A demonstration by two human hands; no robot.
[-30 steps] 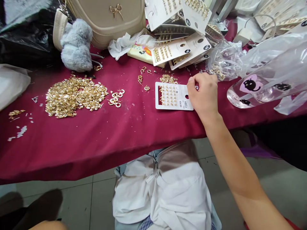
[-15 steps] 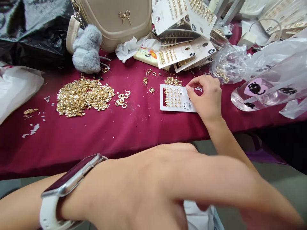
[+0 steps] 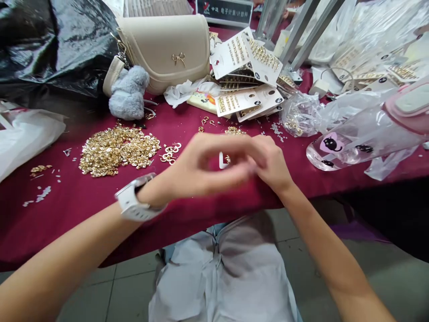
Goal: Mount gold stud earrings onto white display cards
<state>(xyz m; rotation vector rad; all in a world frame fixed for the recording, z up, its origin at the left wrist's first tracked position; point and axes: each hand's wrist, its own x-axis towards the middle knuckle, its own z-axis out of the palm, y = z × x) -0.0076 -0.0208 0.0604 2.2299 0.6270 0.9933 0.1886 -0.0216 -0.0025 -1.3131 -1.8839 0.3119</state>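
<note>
A white earring card [image 3: 221, 162] with gold studs lies on the dark red cloth, mostly hidden behind my hands; only its left corner and a few studs show. My left hand [image 3: 201, 167], with a white-strapped watch [image 3: 137, 199] on the wrist, reaches across the card. Its thumb and fingers curve apart around a gap, the tips blurred close to my right hand. At the card's right end is my right hand [image 3: 273, 167], its fingertips covered by the left. A small heap of gold pieces [image 3: 234, 130] shows just behind the card.
A large pile of gold pieces [image 3: 117, 150] and several hooked pieces [image 3: 170, 153] lie left. Behind are a beige handbag [image 3: 167, 49] and stacked earring cards [image 3: 234, 56]. A clear bottle [image 3: 355, 138] lies right, near crumpled plastic bags [image 3: 300, 112]. The cloth's front edge hangs above my lap.
My left hand has gone from close before the camera out to the card, now covering most of it. My right hand stays at the card's right end. The view takes in more background and my lap.
</note>
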